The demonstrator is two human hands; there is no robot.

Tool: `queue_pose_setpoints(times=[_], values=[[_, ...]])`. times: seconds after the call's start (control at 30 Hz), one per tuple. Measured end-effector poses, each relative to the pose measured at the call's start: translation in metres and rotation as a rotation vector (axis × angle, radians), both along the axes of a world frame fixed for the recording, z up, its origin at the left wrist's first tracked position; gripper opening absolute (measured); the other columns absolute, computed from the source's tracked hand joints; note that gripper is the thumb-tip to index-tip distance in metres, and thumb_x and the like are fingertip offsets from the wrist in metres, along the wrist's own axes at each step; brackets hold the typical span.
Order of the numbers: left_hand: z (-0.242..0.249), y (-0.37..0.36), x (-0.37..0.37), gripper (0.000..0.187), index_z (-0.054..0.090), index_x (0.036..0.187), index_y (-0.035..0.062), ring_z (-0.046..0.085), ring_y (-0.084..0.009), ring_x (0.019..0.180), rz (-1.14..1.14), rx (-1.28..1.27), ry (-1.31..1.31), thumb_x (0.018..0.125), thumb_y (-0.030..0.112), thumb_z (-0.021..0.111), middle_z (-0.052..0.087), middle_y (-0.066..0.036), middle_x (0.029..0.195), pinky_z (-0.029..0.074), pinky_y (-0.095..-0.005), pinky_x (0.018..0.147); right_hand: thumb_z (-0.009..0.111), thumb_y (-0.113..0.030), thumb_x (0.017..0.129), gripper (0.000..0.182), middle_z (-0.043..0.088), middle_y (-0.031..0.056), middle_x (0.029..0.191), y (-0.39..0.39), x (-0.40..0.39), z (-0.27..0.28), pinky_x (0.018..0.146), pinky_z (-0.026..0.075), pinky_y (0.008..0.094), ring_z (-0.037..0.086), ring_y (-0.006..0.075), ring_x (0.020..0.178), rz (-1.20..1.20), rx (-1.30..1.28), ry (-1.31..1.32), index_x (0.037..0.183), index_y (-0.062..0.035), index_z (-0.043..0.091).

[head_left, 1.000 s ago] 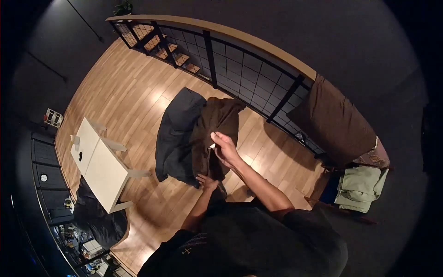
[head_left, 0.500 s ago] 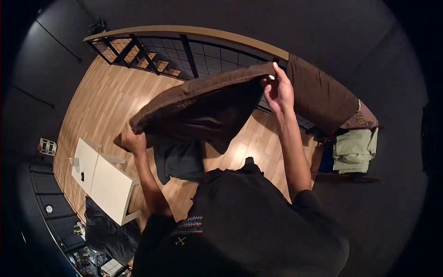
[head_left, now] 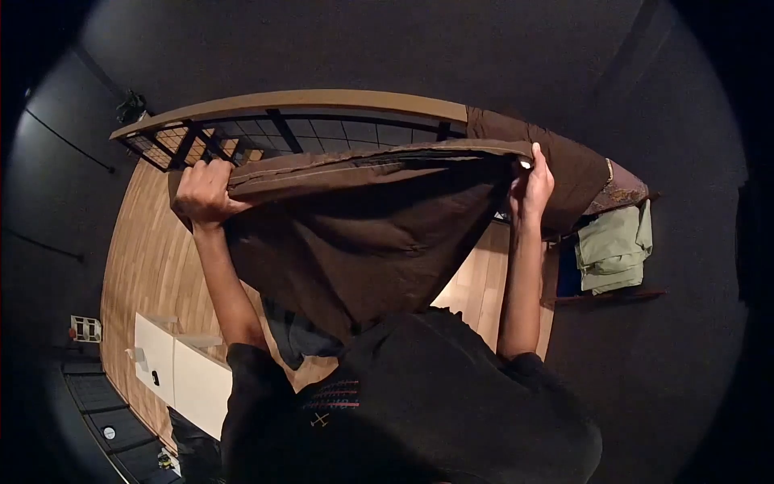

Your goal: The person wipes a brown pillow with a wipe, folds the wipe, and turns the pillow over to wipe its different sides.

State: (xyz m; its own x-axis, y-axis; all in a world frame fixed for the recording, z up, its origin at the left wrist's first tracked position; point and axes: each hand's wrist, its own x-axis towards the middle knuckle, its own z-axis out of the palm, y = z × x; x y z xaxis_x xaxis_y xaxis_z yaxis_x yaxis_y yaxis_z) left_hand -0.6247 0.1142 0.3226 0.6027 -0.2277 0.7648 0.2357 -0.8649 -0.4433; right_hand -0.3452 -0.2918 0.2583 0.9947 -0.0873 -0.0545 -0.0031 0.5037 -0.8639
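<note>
A large dark brown cloth (head_left: 363, 242) is stretched between my two hands in front of my chest, its hemmed edge pulled nearly level and the rest sagging below in folds. My left hand (head_left: 205, 192) is a fist around the left end of that edge. At the right end, my right hand (head_left: 532, 184) pinches the corner between thumb and fingers. A small white spot shows at those fingers, too small to name. Partly hidden under the cloth, a dark fabric piece (head_left: 294, 335) lies on the wooden floor (head_left: 149, 234).
Beyond the cloth runs a railing with a wooden top (head_left: 322, 100) and wire mesh. Brown fabric (head_left: 568, 173) drapes over its right part, near folded light green cloth (head_left: 614, 250) on a rack. A white table (head_left: 197, 379) stands at lower left, with a small black object (head_left: 156, 377).
My left hand has risen and moved left, bringing the cloth's edge from a slant to nearly level. My right hand sits slightly lower and further right. The view has shifted too.
</note>
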Motion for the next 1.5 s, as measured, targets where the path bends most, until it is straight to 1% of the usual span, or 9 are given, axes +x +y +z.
queue_pose_setpoints(times=[0.33, 0.4, 0.43, 0.47, 0.5, 0.57, 0.97, 1.13, 1.5], values=[[0.140, 0.065, 0.161, 0.043, 0.062, 0.073, 0.0076, 0.049, -0.0212, 0.055, -0.105, 0.189, -0.274, 0.085, 0.049, 0.066, 0.059, -0.006, 0.067, 0.042, -0.0358, 0.054, 0.059, -0.019, 0.101, 0.025, 0.070, 0.0104, 0.098, 0.030, 0.174, 0.117, 0.077, 0.053, 0.0249, 0.067, 0.0165, 0.085, 0.146, 0.251, -0.418, 0.108, 0.0031, 0.067], [0.186, 0.102, 0.275, 0.051, 0.065, 0.101, 0.0088, 0.064, -0.0277, 0.086, 0.049, 0.247, -0.258, 0.084, 0.057, 0.067, 0.069, -0.006, 0.098, 0.048, -0.0413, 0.075, 0.067, -0.027, 0.095, 0.032, 0.071, 0.0098, 0.092, 0.074, 0.254, 0.157, 0.070, 0.050, 0.0221, 0.064, 0.0128, 0.077, -0.066, -0.110, -0.437, 0.101, 0.0047, 0.070], [0.191, 0.109, 0.326, 0.076, 0.057, 0.128, 0.0110, 0.053, -0.0346, 0.126, 0.409, 0.085, -0.221, 0.080, 0.070, 0.065, 0.059, -0.011, 0.133, 0.040, -0.0575, 0.100, 0.069, -0.031, 0.093, 0.035, 0.071, 0.0090, 0.088, 0.094, 0.306, 0.163, 0.066, 0.047, 0.0218, 0.061, 0.0102, 0.074, -0.118, -0.189, -0.364, 0.098, 0.0039, 0.072], [0.192, 0.064, 0.354, 0.128, 0.017, 0.155, -0.0024, -0.012, -0.0388, 0.150, 0.534, -0.206, -0.167, 0.068, 0.081, 0.059, -0.008, -0.018, 0.165, -0.008, -0.0645, 0.117, 0.069, -0.031, 0.093, 0.035, 0.071, 0.0090, 0.088, 0.102, 0.337, 0.155, 0.066, 0.047, 0.0218, 0.061, 0.0102, 0.074, -0.124, -0.189, -0.365, 0.098, 0.0039, 0.072], [0.187, 0.073, 0.371, 0.113, 0.028, 0.151, 0.0063, 0.008, -0.0381, 0.148, 0.243, -0.142, -0.349, 0.072, 0.081, 0.059, 0.015, -0.015, 0.159, 0.006, -0.0679, 0.114, 0.069, -0.031, 0.092, 0.036, 0.071, 0.0082, 0.086, 0.109, 0.368, 0.141, 0.066, 0.047, 0.0228, 0.060, 0.0107, 0.074, -0.173, -0.176, -0.406, 0.098, 0.0040, 0.072], [0.146, 0.062, 0.377, 0.104, 0.027, 0.154, 0.0170, 0.012, -0.0383, 0.151, -0.222, -0.220, -0.337, 0.078, 0.081, 0.057, 0.023, -0.014, 0.161, 0.009, -0.0721, 0.114, 0.068, -0.032, 0.092, 0.036, 0.071, 0.0073, 0.083, 0.116, 0.379, 0.090, 0.068, 0.048, 0.0252, 0.061, 0.0127, 0.074, -0.262, -0.353, -0.467, 0.100, 0.0034, 0.073], [-0.355, 0.267, 0.358, 0.079, 0.050, 0.126, -0.0166, 0.063, -0.0363, 0.106, 0.267, -1.529, 0.339, 0.093, 0.054, 0.060, 0.062, -0.030, 0.119, 0.051, -0.0385, 0.089, 0.064, -0.032, 0.093, 0.038, 0.062, 0.0241, 0.095, 0.125, 0.283, -0.255, 0.078, 0.051, 0.0464, 0.061, 0.0419, 0.080, -0.157, -1.370, -0.308, 0.090, 0.0058, 0.061], [-0.366, 0.211, 0.400, 0.073, 0.061, 0.121, -0.0083, 0.066, -0.0335, 0.100, -0.247, -2.317, 0.062, 0.090, 0.057, 0.065, 0.067, -0.021, 0.115, 0.051, -0.0367, 0.089, 0.061, -0.030, 0.096, 0.038, 0.063, 0.0234, 0.093, 0.128, 0.289, -0.250, 0.077, 0.051, 0.0456, 0.062, 0.0414, 0.079, -0.127, -1.454, -0.216, 0.088, 0.0070, 0.061], [-0.280, 0.226, 0.485, 0.070, 0.051, 0.128, -0.0084, 0.059, -0.0386, 0.107, 0.283, -1.676, 0.031, 0.090, 0.048, 0.066, 0.061, -0.024, 0.120, 0.045, -0.0439, 0.092, 0.063, -0.021, 0.096, 0.027, 0.063, 0.0172, 0.085, 0.142, 0.365, -0.198, 0.070, 0.050, 0.0437, 0.061, 0.0338, 0.072, -0.296, -1.389, -0.118, 0.101, 0.0054, 0.066]])
